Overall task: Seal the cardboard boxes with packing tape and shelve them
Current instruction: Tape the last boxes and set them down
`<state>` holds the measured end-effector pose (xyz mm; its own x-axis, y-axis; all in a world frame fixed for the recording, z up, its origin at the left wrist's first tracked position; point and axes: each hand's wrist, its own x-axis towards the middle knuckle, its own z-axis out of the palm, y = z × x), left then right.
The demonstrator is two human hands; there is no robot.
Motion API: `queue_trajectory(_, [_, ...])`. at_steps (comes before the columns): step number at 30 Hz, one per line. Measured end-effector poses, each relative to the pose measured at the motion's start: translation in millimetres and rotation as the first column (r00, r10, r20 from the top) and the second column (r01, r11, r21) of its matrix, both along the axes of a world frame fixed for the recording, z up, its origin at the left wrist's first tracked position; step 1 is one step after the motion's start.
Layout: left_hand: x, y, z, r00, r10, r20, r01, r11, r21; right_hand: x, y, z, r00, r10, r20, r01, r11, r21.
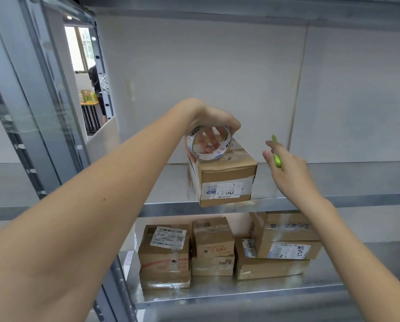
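Left hand (pixel 211 123) curled over a clear roll of packing tape with a printed white core (pixel 207 145), fingers through the ring, the roll resting on top of a small brown cardboard box with a white shipping label (pixel 224 175). Right hand (pixel 284 162) just beside the box, not touching it, fingers loosely closed round a slim lime-green cutter (pixel 276 156). The box sits near the front lip of the grey metal upper shelf (pixel 333 201); tape shows across its top, so sealing looks done or nearly so. On the lower shelf (pixel 310 289), a cluster of stacked brown labelled cartons (pixel 212 246), apparently already shelved. Whether more boxes wait elsewhere cannot be told.
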<state>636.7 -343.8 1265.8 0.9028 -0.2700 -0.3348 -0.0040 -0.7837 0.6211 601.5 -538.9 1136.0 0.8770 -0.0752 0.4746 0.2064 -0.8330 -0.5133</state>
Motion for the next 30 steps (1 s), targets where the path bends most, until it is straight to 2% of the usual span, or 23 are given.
queue_trajectory(3, [0, 3, -2, 1.000, 0.015, -0.013, -0.015, 1.000, -0.019, 17, -21, -19, 0.945, 0.025, -0.326, -0.063, 0.992, -0.105])
queue_trajectory(4, [0, 4, -2, 1.000, 0.016, -0.014, -0.016, 0.999, -0.030, 20, -26, -27, 0.919, 0.027, -0.394, -0.091, 0.985, -0.144])
queue_trajectory(6, [-1, 5, -2, 1.000, 0.011, 0.000, -0.011, 0.999, -0.046, 23, -31, -43, 0.902, -0.005, -0.431, -0.121, 0.957, -0.264])
queue_trajectory(8, [-2, 5, -2, 1.000, 0.004, 0.009, -0.004, 0.999, -0.046, 26, -34, -54, 0.904, -0.025, -0.426, -0.126, 0.938, -0.322])
queue_trajectory(10, [-4, 4, -2, 1.000, 0.007, 0.005, -0.006, 0.999, -0.036, 27, -35, -54, 0.910, -0.031, -0.413, -0.106, 0.946, -0.305])
queue_trajectory(11, [-4, 3, -2, 1.000, 0.005, 0.004, -0.005, 0.999, -0.032, 26, -33, -50, 0.932, -0.017, -0.362, -0.081, 0.964, -0.254])
queue_trajectory(13, [-3, 2, -2, 1.000, 0.005, 0.003, -0.005, 1.000, -0.026, 19, -23, -32, 0.988, 0.040, -0.151, -0.052, 0.996, -0.076])
queue_trajectory(15, [-1, 3, -2, 1.000, 0.016, -0.007, -0.016, 1.000, -0.023, 7, -5, -7, 0.989, 0.150, -0.006, -0.149, 0.988, 0.037])
queue_trajectory(17, [0, 3, -2, 1.000, 0.023, -0.018, -0.023, 0.999, -0.026, -3, 15, 13, 0.968, 0.237, -0.082, -0.244, 0.966, -0.088])
queue_trajectory(19, [-1, 2, -2, 1.000, 0.018, -0.012, -0.019, 1.000, -0.025, -5, 31, 21, 0.957, 0.223, -0.187, -0.268, 0.925, -0.271])
queue_trajectory(23, [-4, 2, -1, 1.000, 0.015, -0.009, -0.015, 1.000, -0.017, -1, 44, 23, 0.985, 0.134, -0.106, -0.166, 0.895, -0.414])
queue_trajectory(25, [-5, 3, -1, 1.000, 0.013, -0.013, -0.013, 1.000, -0.021, -2, 46, 20, 0.981, 0.154, -0.115, -0.188, 0.890, -0.416])
queue_trajectory(30, [-7, 7, -4, 1.000, 0.005, 0.008, -0.005, 0.998, -0.069, -3, 51, 19, 0.951, 0.268, -0.155, -0.302, 0.912, -0.279])
